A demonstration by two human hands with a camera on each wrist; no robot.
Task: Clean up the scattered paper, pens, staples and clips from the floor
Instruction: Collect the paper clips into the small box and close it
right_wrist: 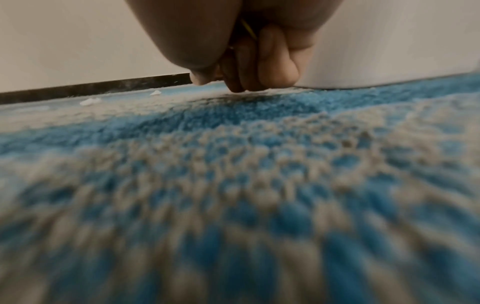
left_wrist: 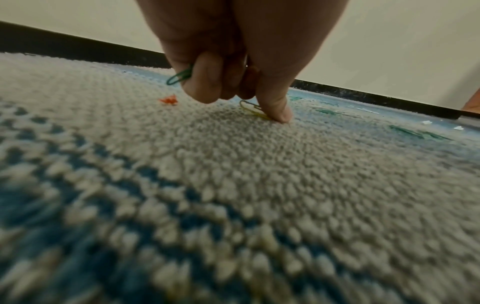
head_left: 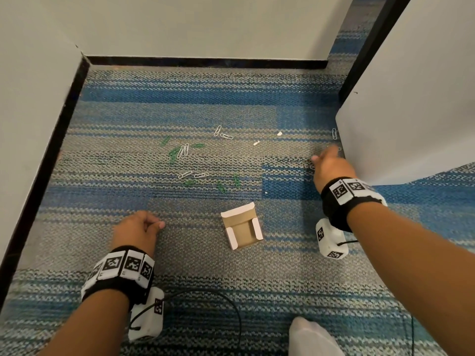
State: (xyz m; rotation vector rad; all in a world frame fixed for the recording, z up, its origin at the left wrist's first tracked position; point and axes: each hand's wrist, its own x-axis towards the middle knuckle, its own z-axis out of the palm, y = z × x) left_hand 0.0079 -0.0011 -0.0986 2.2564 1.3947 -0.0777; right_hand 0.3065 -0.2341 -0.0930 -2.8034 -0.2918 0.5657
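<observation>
Several green and white paper clips (head_left: 195, 160) lie scattered on the striped carpet, with small white paper bits (head_left: 279, 133) further right. An open cardboard box (head_left: 241, 226) sits between my hands. My left hand (head_left: 154, 223) is low on the carpet at the left. It grips a green clip (left_wrist: 179, 77) in curled fingers while one fingertip (left_wrist: 279, 115) presses a yellow clip (left_wrist: 253, 110) into the pile. My right hand (head_left: 321, 155) reaches to the foot of the white panel, its curled fingers (right_wrist: 239, 86) touching the carpet. A thin yellow clip (right_wrist: 248, 30) shows inside its palm.
A white panel (head_left: 411, 111) stands at the right with a white clip (head_left: 334, 133) at its base. Black skirting (head_left: 205, 61) and walls close the back and left. A small orange scrap (left_wrist: 168, 100) lies on the carpet. A black cable (head_left: 231, 301) and a white-socked foot (head_left: 308, 337) are near me.
</observation>
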